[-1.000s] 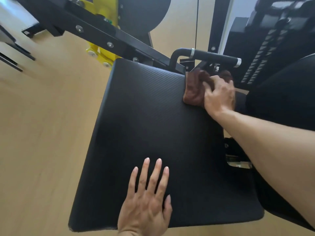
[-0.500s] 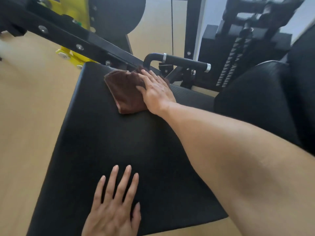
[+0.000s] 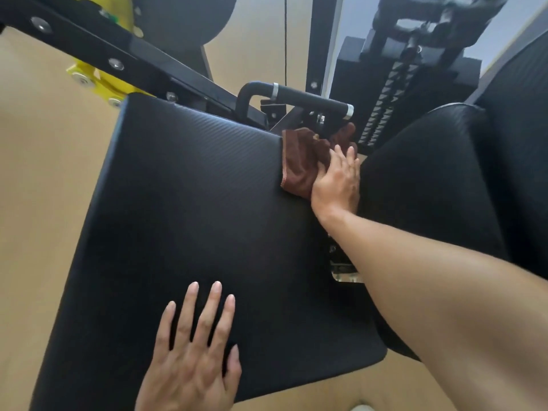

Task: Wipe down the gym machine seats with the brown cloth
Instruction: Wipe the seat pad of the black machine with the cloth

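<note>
The black padded seat (image 3: pixel 189 221) fills the middle of the head view. At its far right corner lies the brown cloth (image 3: pixel 299 164), bunched and partly draped over the seat's edge. My right hand (image 3: pixel 338 182) presses flat on the cloth, fingers extended, with the forearm reaching in from the lower right. My left hand (image 3: pixel 192 357) rests flat on the seat's near edge, fingers spread, holding nothing. Part of the cloth is hidden under my right hand.
A black handle bar (image 3: pixel 299 97) with silver rings sits just beyond the cloth. The black backrest pad (image 3: pixel 430 185) stands to the right. A black frame beam (image 3: pixel 118 60) with yellow parts (image 3: pixel 100 81) runs at upper left. Behind is a weight stack (image 3: pixel 391 93). Tan floor (image 3: pixel 44 179) surrounds the machine.
My right hand has slid the cloth from the seat's far left part back to its far right corner. My left hand stayed planted on the near edge.
</note>
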Motion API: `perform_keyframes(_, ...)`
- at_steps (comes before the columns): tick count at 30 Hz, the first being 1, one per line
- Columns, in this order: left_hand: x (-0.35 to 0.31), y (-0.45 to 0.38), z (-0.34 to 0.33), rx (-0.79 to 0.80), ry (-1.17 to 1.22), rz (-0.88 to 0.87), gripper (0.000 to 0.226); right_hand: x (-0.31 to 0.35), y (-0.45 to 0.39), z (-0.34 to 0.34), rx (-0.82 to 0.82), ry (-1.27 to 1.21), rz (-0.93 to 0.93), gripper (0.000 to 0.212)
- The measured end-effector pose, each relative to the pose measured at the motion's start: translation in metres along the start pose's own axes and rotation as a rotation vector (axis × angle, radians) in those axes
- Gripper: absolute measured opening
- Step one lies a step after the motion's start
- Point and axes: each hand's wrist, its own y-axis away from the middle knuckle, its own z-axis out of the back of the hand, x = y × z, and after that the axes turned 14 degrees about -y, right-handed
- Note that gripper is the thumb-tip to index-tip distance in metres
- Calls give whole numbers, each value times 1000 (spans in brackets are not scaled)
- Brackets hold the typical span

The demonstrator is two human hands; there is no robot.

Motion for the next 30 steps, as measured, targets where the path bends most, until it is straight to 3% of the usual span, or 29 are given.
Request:
perform_keyframes(5,-1,-1,1,-4,-3,-4,71,38,6,-13,73,-130,-10,48)
perform_keyframes(12,-3,-5,-8,2,-71,-9,74,162,15,-111,507,-153,564,46)
perform_keyframes(16,-1,-7,-12,-64,-105,-34,60,182,-6,-130,633,-117,750,48)
perform_keyframes(23,-4,-4,-16,-67,-107,16,65,107,-51,-51,555,-31,505,37)
perform_keyframes(30,-6,-5,-4,-34,-101,1,65,-4,-56,12,181,390,228,31)
